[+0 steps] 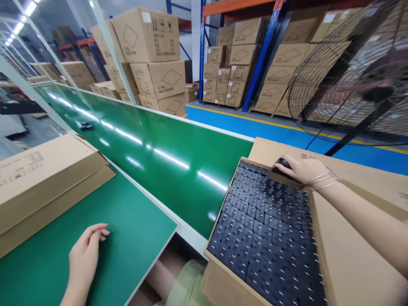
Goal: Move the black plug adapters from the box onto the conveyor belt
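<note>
At the far right corner of an open cardboard box, my right hand is closed on a small black block-shaped part. The fingers hide much of that part, so its exact kind does not show. Tight rows of black parts with short metal pins fill the box below the hand. My left hand is over the green tabletop, loosely bent, with nothing seen in it.
A green conveyor belt runs past the box; a small black object lies far along it. Cardboard cartons stand on the left table. A large fan is at right. Stacked boxes and racks stand behind.
</note>
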`<state>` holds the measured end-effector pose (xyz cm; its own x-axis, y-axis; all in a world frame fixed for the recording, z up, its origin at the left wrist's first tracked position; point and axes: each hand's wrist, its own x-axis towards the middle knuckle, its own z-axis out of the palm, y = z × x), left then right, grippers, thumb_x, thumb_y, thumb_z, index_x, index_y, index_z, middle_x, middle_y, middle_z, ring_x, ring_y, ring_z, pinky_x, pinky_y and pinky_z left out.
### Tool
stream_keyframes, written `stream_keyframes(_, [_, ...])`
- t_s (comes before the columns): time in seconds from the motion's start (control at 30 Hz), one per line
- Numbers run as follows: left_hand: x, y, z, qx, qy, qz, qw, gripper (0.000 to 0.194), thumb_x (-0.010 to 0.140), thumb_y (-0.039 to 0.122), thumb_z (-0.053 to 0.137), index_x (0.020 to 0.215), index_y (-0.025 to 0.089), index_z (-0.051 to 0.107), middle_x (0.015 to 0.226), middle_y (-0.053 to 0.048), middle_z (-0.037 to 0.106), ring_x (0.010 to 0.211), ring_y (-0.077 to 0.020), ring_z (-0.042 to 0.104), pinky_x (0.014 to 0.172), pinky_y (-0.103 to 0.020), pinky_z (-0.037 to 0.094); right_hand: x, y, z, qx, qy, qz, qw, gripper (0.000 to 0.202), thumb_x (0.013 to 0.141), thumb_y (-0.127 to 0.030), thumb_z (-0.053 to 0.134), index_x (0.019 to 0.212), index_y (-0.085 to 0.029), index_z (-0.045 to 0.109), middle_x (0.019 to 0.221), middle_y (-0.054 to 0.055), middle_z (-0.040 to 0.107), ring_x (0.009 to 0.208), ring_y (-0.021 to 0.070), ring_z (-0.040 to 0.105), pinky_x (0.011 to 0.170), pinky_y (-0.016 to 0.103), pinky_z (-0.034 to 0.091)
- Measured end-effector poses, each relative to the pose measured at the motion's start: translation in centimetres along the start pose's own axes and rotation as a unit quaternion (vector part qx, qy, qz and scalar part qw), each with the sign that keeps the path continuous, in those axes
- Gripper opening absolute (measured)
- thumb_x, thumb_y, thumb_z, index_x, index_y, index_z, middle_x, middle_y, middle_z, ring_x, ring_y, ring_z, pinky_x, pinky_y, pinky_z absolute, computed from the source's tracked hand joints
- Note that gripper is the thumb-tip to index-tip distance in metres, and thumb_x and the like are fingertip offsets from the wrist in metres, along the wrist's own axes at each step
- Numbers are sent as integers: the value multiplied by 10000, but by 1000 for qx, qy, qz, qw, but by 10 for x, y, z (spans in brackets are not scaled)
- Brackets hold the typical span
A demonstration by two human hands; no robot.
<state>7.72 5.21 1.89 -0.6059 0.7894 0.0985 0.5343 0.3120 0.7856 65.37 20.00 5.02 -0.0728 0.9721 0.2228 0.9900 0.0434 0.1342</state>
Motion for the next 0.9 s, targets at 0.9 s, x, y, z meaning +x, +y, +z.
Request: stream_keyframes(0.9, [-2,8,-4,51,-26,-28,998,349,565,513,419,663,229,597,674,-47,651,688,-266,609,726,-399,478,-3,37,67,146,-6,-42,988,514,838,-578,387,956,-153,649,883,131,650,797,243,605,728,359,476])
